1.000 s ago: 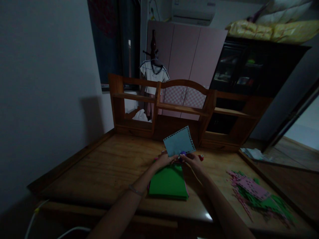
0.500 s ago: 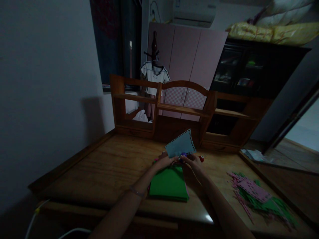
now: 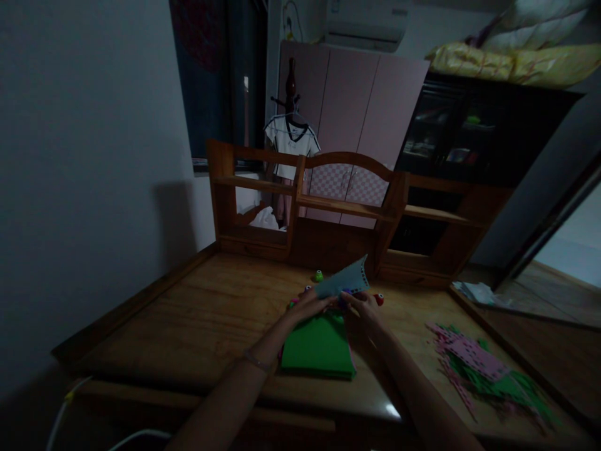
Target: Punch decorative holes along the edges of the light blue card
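Observation:
A light-blue sheet of paper or foam (image 3: 345,280) with a row of small dark holes along its edges tilts up above the table. My left hand (image 3: 312,305) pinches its lower left part. My right hand (image 3: 364,305) is closed around a small purple craft punch (image 3: 346,294) at the sheet's lower edge; the fingers hide much of it. Under my hands lies a stack of green sheets (image 3: 317,347), with some pink at its sides. Small rounded pieces stand close by: a green one (image 3: 318,275) behind the sheet and a red one (image 3: 379,299) beside my right hand.
On the right of the wooden table (image 3: 197,313) lies a pile of pink and green punched sheets and strips (image 3: 488,369). A wooden shelf unit (image 3: 300,200) borders the back. A white wall (image 3: 94,156) rises at the left.
The light-blue sheet has tipped lower and flatter, uncovering the small green piece behind it. Both hands stay in nearly the same place.

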Tool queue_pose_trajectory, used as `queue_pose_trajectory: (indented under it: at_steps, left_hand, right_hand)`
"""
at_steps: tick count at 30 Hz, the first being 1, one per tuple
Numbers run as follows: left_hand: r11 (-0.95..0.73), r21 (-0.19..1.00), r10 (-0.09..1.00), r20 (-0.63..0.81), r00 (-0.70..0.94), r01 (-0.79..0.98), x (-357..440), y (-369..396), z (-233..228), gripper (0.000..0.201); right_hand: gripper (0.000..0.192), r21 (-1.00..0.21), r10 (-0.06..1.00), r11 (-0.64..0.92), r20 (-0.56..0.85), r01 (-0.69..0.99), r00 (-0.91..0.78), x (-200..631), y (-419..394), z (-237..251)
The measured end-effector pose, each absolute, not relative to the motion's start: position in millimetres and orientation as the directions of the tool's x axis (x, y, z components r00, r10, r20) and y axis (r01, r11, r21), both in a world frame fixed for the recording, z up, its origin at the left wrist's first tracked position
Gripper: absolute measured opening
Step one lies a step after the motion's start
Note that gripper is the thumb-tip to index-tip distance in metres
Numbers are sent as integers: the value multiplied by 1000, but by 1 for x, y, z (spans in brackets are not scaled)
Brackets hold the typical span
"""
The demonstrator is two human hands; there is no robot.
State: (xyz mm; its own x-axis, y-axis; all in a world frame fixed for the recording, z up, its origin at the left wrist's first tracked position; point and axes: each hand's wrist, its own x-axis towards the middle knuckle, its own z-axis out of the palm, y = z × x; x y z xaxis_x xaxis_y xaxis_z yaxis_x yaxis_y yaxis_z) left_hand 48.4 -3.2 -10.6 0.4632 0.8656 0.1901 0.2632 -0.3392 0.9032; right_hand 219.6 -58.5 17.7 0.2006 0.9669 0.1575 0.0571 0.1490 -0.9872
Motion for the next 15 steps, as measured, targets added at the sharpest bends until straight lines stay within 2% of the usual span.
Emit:
queue_pose_trajectory:
  at_steps: [6, 15]
  left_hand:
    - [-403, 862, 840, 214, 499, 309, 48, 1, -10, 42]
    - [-293, 947, 854, 197, 482, 132, 54, 5, -19, 49]
  right_hand:
    - [32, -979, 964, 169, 189, 117, 186, 224, -58, 19]
    - [38, -976, 971, 155, 179, 153, 157, 223, -59, 22]
